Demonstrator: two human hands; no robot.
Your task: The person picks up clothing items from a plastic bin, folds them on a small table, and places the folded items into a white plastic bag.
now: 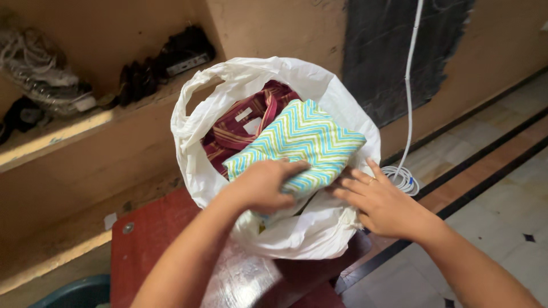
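A white plastic bag (302, 228) stands open on a red stool (154, 239). Inside lie a folded maroon striped garment (240, 128) and, on top, a folded cloth with a green, blue and white zigzag pattern (305, 137). My left hand (260, 185) grips the near edge of the zigzag cloth, fingers curled over it. With fingers spread, my right hand (379, 199) rests flat against the bag's right rim, beside the cloth.
A wooden shelf (68, 134) at the left holds dark shoes (165, 57) and a plastic-wrapped bundle (40, 74). A white cable (408, 91) hangs down the wall to a coil (402, 179) on the tiled floor. A teal tub rim (80, 291) shows at the bottom left.
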